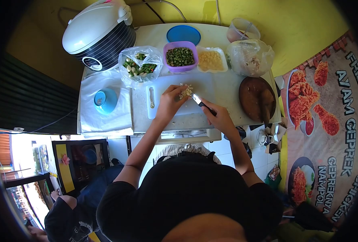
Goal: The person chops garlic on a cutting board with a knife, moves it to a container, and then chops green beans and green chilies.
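My right hand [220, 119] grips a knife [205, 105] by its black handle, with the blade pointing up and left to a small heap of pale chopped pieces [186, 92] that look like garlic. At the heap's left side, my left hand [169, 101] has its fingers and thumb curled round the pieces, close to the blade tip. The heap lies on a white cutting board [159, 111] with a slot at its left end. Part of the blade's tip is hidden among the pieces.
Behind the board stand a bag of garlic and green chillies [140, 66], a purple tub of chopped greens [180, 57], a white tub of pale pieces [210, 59] and a plastic bag [250, 58]. A mortar [251, 94] is right; a blue bowl [105, 101] and rice cooker [100, 34] are left.
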Tool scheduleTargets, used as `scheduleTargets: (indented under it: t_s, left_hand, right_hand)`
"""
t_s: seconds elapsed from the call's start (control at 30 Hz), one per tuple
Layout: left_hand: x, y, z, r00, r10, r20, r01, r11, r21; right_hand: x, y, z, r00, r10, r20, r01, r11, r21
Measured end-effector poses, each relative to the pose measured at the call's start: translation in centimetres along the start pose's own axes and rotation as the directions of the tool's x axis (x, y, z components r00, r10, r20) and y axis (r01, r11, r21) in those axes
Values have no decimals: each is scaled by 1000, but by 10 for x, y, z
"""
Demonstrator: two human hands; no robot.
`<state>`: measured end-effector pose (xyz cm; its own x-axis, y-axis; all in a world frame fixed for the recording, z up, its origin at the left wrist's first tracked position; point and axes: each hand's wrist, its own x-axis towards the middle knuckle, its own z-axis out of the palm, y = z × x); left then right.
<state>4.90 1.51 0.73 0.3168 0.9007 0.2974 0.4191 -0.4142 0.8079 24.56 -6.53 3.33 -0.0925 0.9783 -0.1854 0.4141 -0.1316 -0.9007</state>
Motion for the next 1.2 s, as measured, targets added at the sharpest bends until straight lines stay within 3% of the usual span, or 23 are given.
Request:
scheduleTargets:
  t_s: [0.53,0.63,0.7,0.8,0.87,0.9,0.97,1.07,1.2]
  left_hand:
    - [19,13,-2,999,11,-30,-14,996,-93]
    - [45,18,9,999,33,-32,-37,988,-148]
    - [69,20,20,989,130,-68,-138,981,-139]
    - [105,25,32,984,179,4,-178,981,-73]
    - [119,21,39,971,208,120,-211,978,4]
    - [122,21,42,969,212,126,-214,977,1]
    - [126,19,43,948,265,175,-286,952,107]
    - [128,20,39,939,277,202,-312,934,171]
    - [122,20,38,941,252,226,-296,937,188]
  right_hand:
    - [6,-16,-20,999,-27,-16,27,999,-25]
    - [13,-18,-37,995,-69,-68,68,998,-16]
    - [20,-21,-52,990,-90,-105,91,996,-2]
    - [34,-26,-74,981,-58,-187,46,997,-67]
    - [42,-20,-82,943,-138,-303,57,964,-261]
    - [46,-9,-86,942,-134,-309,52,964,-260]
    - [54,15,-92,878,-331,-346,151,877,-455]
    - [48,11,-94,912,-219,-347,49,898,-438]
    - [37,24,-90,895,-299,-330,102,859,-501]
